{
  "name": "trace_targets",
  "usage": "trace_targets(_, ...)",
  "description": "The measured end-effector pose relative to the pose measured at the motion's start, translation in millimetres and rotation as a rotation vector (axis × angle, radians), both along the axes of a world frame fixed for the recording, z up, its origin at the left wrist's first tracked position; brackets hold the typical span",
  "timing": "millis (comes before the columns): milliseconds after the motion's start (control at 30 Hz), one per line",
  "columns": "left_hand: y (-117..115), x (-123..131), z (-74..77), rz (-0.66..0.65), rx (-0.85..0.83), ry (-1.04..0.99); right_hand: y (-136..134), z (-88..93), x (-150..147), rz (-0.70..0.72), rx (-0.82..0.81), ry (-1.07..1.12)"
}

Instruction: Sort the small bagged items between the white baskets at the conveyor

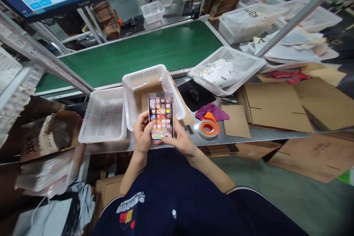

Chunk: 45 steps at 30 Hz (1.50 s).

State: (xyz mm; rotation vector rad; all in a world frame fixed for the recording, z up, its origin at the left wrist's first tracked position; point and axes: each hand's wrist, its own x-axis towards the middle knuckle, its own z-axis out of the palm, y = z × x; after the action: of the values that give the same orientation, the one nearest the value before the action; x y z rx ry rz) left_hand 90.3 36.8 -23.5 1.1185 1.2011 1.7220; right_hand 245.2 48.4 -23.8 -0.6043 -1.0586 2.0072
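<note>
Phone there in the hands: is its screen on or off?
On. The phone shows a lit screen with rows of coloured icons, held between the left hand and right hand.

The phone (161,120) is left of the tape roll (215,127).

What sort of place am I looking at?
Probably a warehouse packing station: a green conveyor belt runs behind the bench, which carries an orange tape dispenser and flat cardboard.

Phone (161,120) showed a grid of multicoloured icons (163,111). Belt (138,51) was plain green; baskets (102,114) were white, perforated; cloth (210,111) was purple; tape holder (211,118) orange; shirt (182,191) navy.
</note>
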Motion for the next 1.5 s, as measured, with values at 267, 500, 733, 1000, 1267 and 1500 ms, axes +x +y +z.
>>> trace_targets(267, -1.3, 4.0, 8.3, -0.008, -0.037, 0.132, 3.2, -1.1, -0.4, -0.091, 0.136, -0.101)
trace_targets(500, 2.0, -4.3, 4.2, -0.06, 0.051, 0.03, 4.3, 4.5, -0.3, 0.005, 0.034, -0.046)
trace_targets(733, 10.4, -5.3, 5.5, 0.002, 0.009, 0.041, 10.7, 0.9, -6.3, 0.031, -0.011, -0.01)
trace_targets(1000, 26.8, -11.0, 7.4, -0.014, 0.022, -0.006, 26.0, -3.4, -10.5, 0.037, 0.01, 0.04)
trace_targets(1267, 39.5, -13.9, 22.6, 0.093, -0.054, 0.153, 32.7, -0.6, -16.6, -0.025, 0.142, -0.062)
trace_targets(1500, 36.6, -12.0, 22.9, 0.119, -0.074, 0.177, 26.6, -2.1, -13.9, 0.028, 0.071, -0.041)
